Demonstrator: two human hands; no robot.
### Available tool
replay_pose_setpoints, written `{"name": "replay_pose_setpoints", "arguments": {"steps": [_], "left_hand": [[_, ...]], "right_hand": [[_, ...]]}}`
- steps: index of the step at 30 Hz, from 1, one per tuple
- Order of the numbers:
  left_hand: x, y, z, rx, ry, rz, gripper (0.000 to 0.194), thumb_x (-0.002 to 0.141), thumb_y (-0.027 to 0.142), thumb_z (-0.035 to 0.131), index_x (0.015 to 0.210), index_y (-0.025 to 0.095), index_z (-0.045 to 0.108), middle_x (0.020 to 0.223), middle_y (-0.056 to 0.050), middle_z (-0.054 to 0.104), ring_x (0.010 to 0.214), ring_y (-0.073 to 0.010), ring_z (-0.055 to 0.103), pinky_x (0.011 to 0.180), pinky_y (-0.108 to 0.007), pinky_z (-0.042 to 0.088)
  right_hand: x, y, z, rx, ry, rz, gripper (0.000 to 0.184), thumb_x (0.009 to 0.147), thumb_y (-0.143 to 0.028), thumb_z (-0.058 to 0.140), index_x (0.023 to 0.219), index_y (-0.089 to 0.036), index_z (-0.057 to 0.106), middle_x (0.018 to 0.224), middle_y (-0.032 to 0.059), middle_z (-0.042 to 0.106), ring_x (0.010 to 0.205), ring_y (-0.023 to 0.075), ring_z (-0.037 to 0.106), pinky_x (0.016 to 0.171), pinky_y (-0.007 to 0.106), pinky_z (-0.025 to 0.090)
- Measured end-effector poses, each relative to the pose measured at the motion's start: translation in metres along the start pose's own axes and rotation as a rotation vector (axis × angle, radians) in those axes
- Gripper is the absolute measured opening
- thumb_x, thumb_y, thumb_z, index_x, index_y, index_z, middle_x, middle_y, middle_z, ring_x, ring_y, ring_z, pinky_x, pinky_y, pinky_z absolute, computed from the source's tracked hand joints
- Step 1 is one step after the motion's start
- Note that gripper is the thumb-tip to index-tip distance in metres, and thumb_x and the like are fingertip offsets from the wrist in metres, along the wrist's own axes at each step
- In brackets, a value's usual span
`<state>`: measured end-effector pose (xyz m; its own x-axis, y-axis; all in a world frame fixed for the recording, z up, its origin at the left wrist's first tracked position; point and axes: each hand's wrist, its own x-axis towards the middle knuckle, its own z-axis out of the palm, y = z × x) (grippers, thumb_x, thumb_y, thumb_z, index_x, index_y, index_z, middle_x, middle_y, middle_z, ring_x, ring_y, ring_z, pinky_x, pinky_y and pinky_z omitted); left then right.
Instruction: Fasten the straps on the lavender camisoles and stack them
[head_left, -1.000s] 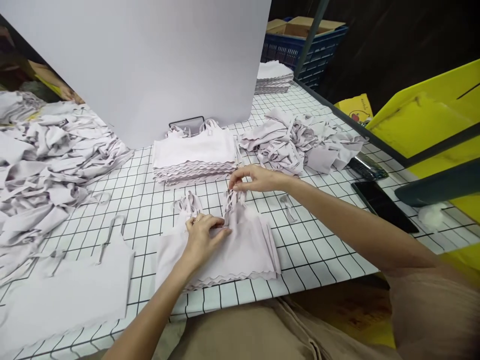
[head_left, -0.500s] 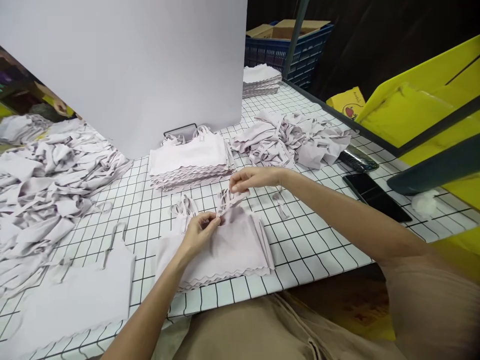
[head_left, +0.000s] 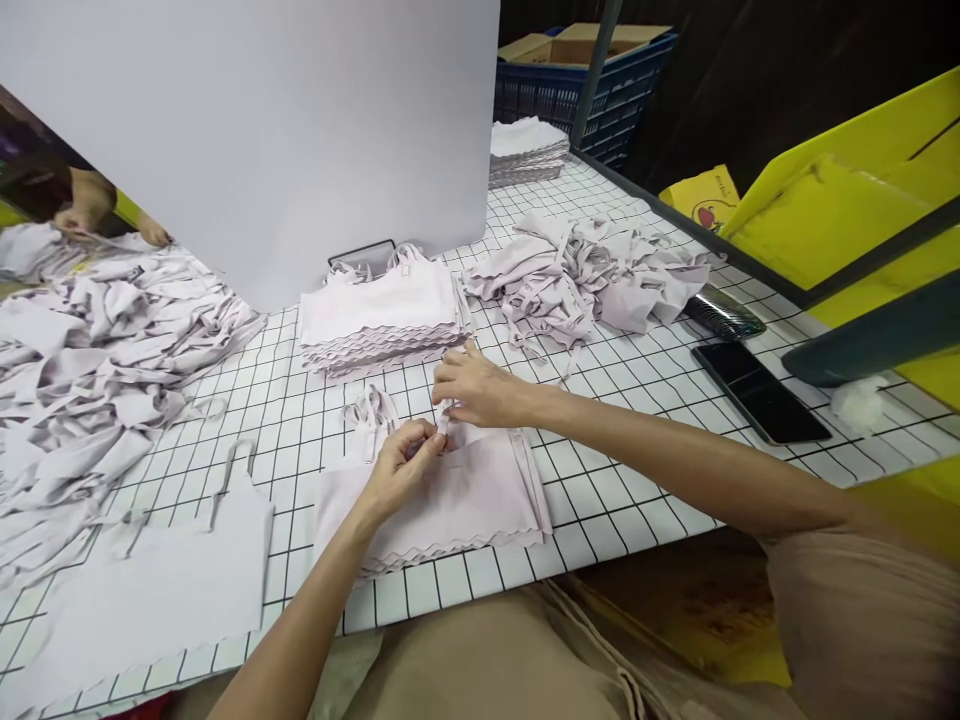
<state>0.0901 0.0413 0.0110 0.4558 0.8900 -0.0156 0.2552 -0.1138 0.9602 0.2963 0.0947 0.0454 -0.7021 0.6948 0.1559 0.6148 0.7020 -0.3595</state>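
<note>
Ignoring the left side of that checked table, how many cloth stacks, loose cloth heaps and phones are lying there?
Stacks: 3 (near stack, middle stack, far stack)
Loose heap: 1
Phone: 1
Total: 5

Desk (head_left: 600,520): white surface, black grid lines.
Panel (head_left: 300,120): pale, upright, toward far edge.
Crate (head_left: 630,90): blue, beyond far right corner.
Yellow sheets (head_left: 862,190): outside right edge.
Backdrop (head_left: 750,80): dark, behind crate.

Garments (head_left: 487,495) are matt cloth — the phone (head_left: 759,390) glossy.
</note>
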Motion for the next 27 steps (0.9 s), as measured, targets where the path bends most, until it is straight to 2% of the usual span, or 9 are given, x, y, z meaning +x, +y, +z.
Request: {"name": "replay_pose_setpoints", "arguments": {"steps": [3, 7, 10, 12, 14, 17, 19, 22, 27], "left_hand": [[-0.001, -0.002, -0.001, 0.023, -0.020, 0.007, 0.034, 0.095, 0.045, 0.055, 0.078, 0.018, 0.064, 0.080, -0.004, 0.060, 0.082, -0.0182, 0.055, 0.077, -0.030, 0.041], [-0.001, -0.002, -0.002, 0.045, -0.032, 0.004, 0.035, 0.095, 0.046, 0.054, 0.078, 0.018, 0.066, 0.079, -0.004, 0.059, 0.080, -0.0179, 0.053, 0.075, -0.029, 0.039], [-0.001, -0.001, -0.002, 0.058, -0.045, -0.006, 0.038, 0.096, 0.048, 0.053, 0.078, 0.018, 0.067, 0.079, -0.004, 0.059, 0.078, -0.0174, 0.052, 0.074, -0.029, 0.038], [-0.001, 0.001, -0.002, 0.049, -0.059, -0.022, 0.038, 0.096, 0.049, 0.053, 0.078, 0.018, 0.067, 0.079, -0.004, 0.059, 0.077, -0.0172, 0.052, 0.072, -0.029, 0.038], [-0.001, 0.002, -0.002, 0.037, -0.073, -0.036, 0.039, 0.095, 0.050, 0.053, 0.078, 0.018, 0.067, 0.080, -0.004, 0.059, 0.077, -0.0175, 0.052, 0.072, -0.029, 0.039], [0.000, 0.004, -0.002, 0.015, -0.079, -0.060, 0.041, 0.094, 0.054, 0.054, 0.079, 0.018, 0.067, 0.080, -0.005, 0.060, 0.079, -0.0183, 0.054, 0.071, -0.028, 0.040], [0.000, 0.005, -0.002, -0.009, -0.080, -0.089, 0.041, 0.093, 0.056, 0.054, 0.079, 0.019, 0.066, 0.080, -0.005, 0.060, 0.079, -0.0186, 0.054, 0.067, -0.027, 0.040], [0.001, 0.006, -0.002, -0.029, -0.080, -0.112, 0.041, 0.092, 0.056, 0.055, 0.078, 0.019, 0.065, 0.079, -0.005, 0.061, 0.078, -0.0185, 0.056, 0.064, -0.026, 0.041], [0.000, 0.005, -0.001, -0.037, -0.039, -0.119, 0.040, 0.090, 0.055, 0.059, 0.081, 0.017, 0.069, 0.082, -0.006, 0.066, 0.078, -0.0184, 0.058, 0.068, -0.027, 0.044]], "right_hand": [[0.005, 0.010, -0.005, 0.230, -0.082, 0.116, 0.018, 0.085, -0.007, 0.059, 0.080, -0.015, 0.074, 0.086, 0.0079, 0.070, 0.094, 0.0220, 0.053, 0.090, 0.042, 0.039], [0.007, 0.042, -0.032, 0.797, -0.350, 0.277, 0.012, 0.085, -0.019, 0.063, 0.088, -0.015, 0.075, 0.067, -0.0001, 0.064, 0.073, 0.0141, 0.058, 0.080, 0.033, 0.045], [0.005, 0.059, -0.048, 0.915, -0.440, 0.341, 0.014, 0.083, -0.025, 0.070, 0.093, -0.016, 0.074, 0.056, -0.0050, 0.058, 0.070, 0.0131, 0.060, 0.086, 0.033, 0.044], [0.003, 0.064, -0.051, 0.915, -0.448, 0.373, 0.014, 0.080, -0.027, 0.074, 0.089, -0.016, 0.073, 0.062, -0.0026, 0.065, 0.077, 0.0138, 0.063, 0.090, 0.033, 0.043], [0.002, 0.064, -0.048, 0.954, -0.431, 0.365, 0.016, 0.079, -0.030, 0.076, 0.085, -0.015, 0.073, 0.078, 0.0017, 0.071, 0.084, 0.0142, 0.064, 0.090, 0.032, 0.043], [0.000, 0.060, -0.043, 1.154, -0.397, 0.328, 0.027, 0.080, -0.037, 0.078, 0.091, -0.013, 0.073, 0.094, 0.0057, 0.072, 0.087, 0.0136, 0.063, 0.085, 0.030, 0.045], [-0.002, 0.058, -0.040, 1.318, -0.360, 0.346, 0.035, 0.081, -0.045, 0.078, 0.089, -0.011, 0.071, 0.088, 0.0059, 0.070, 0.084, 0.0141, 0.064, 0.083, 0.030, 0.048], [-0.002, 0.056, -0.038, 1.460, -0.320, 0.381, 0.044, 0.082, -0.055, 0.075, 0.080, -0.012, 0.064, 0.068, 0.0008, 0.062, 0.076, 0.0162, 0.066, 0.079, 0.032, 0.052], [-0.002, 0.060, -0.038, 1.423, -0.248, 0.470, 0.041, 0.081, -0.050, 0.078, 0.088, -0.011, 0.066, 0.064, -0.0023, 0.058, 0.065, 0.0132, 0.064, 0.070, 0.031, 0.056]]}}
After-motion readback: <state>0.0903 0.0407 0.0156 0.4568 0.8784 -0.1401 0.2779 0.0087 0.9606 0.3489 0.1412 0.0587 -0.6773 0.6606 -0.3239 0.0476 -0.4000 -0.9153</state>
